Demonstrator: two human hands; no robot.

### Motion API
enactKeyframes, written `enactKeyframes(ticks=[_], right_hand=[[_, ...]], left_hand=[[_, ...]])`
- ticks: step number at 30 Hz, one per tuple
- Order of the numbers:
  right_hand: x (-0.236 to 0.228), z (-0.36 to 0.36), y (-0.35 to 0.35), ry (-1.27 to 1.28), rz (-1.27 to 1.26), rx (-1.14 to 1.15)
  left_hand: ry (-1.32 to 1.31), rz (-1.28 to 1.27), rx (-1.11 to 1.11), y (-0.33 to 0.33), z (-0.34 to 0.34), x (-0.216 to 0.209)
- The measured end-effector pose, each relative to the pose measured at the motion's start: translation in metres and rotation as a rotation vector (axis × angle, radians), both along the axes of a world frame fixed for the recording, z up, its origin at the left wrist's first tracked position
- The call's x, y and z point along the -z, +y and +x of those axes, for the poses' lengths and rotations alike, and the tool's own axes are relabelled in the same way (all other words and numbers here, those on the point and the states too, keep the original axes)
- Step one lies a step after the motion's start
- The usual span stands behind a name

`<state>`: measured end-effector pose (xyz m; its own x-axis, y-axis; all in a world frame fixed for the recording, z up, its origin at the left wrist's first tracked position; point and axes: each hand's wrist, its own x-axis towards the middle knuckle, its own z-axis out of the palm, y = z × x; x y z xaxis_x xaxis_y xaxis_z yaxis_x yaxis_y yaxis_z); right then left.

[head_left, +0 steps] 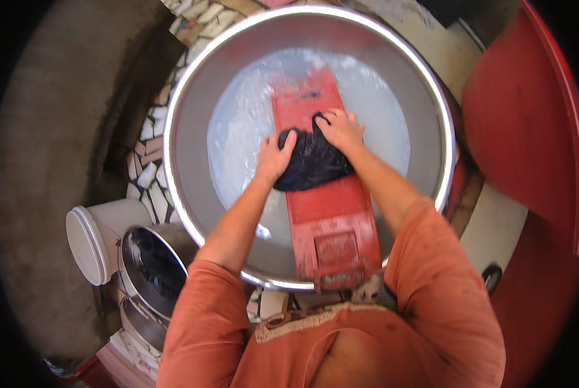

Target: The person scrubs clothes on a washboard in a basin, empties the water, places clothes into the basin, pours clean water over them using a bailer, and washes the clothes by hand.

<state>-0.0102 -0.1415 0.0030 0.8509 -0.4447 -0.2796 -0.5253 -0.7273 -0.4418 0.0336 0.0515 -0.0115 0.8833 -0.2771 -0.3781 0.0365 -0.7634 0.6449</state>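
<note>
A wet, dark piece of cloth (312, 161) lies bunched across a red washboard (331, 210). The board leans in a large round metal tub (196, 149), its far end dipping into cloudy, sudsy water (241, 142) and its near end resting over the rim. My left hand (275, 157) grips the cloth's left side, fingers curled over it. At the upper right of the cloth, my right hand (342, 131) holds a gathered fold of it. The fingertips of both hands are partly hidden in the fabric.
A white plastic bucket (112, 233) lies tipped on the left, beside a metal pot (154, 262) with something dark inside. A big red basin-like thing (528, 116) stands at the right. The floor is paved with irregular stone pieces (148, 174), and a concrete wall (50, 142) rises at far left.
</note>
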Motion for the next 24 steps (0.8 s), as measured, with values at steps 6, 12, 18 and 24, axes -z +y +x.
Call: enactKeyframes(ticks=[6, 12, 18, 24], right_hand=[[-0.056, -0.130, 0.025, -0.431, 0.053, -0.325], [-0.013, -0.082, 0.039, -0.437, -0.241, -0.330], [0.032, -0.020, 0.026, -0.267, -0.168, -0.169], [-0.045, -0.122, 0.053, -0.467, -0.112, -0.386]], left_hand=[[-0.589, -0.190, 0.631, 0.038, -0.087, -0.074], [-0.510, 0.279, 0.641, -0.004, -0.060, -0.031], [-0.425, -0.025, 0.248, -0.026, 0.003, 0.029], [-0.687, -0.159, 0.558, 0.023, -0.097, -0.052]])
